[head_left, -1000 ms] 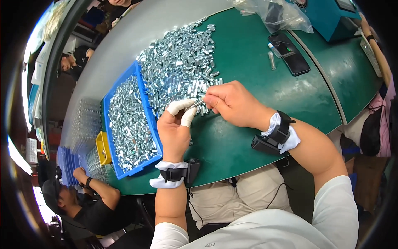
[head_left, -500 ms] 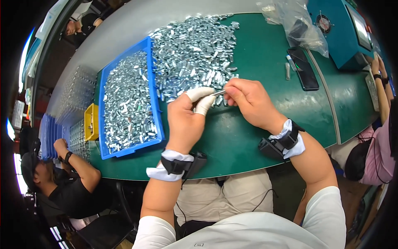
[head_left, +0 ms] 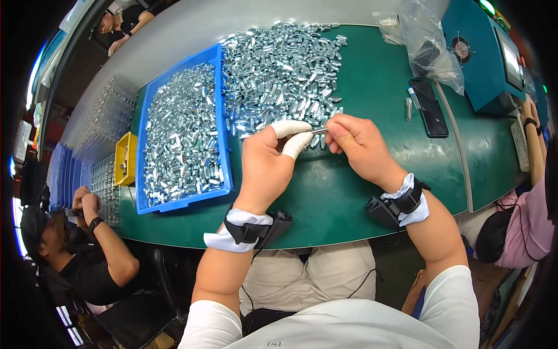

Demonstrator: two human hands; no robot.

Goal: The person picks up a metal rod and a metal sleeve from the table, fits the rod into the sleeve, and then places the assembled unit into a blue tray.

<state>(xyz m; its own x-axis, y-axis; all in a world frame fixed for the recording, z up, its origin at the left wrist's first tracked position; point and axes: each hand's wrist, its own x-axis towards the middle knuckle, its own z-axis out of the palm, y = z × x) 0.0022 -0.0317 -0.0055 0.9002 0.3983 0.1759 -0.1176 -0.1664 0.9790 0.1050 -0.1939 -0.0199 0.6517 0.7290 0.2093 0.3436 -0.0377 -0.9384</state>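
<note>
At mid-frame, a small silver metal cylinder [head_left: 319,131] is pinched between the left hand [head_left: 268,163] and right hand [head_left: 360,148], below the loose pile of silver metal parts [head_left: 279,70].

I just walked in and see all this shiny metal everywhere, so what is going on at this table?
A person at a green table holds one small metal part between both hands: the left hand, with white finger covers, and the bare right hand. Just beyond lies a loose heap of the same silvery parts, and a blue tray to the left is full of them. A dark phone lies to the right.
</note>
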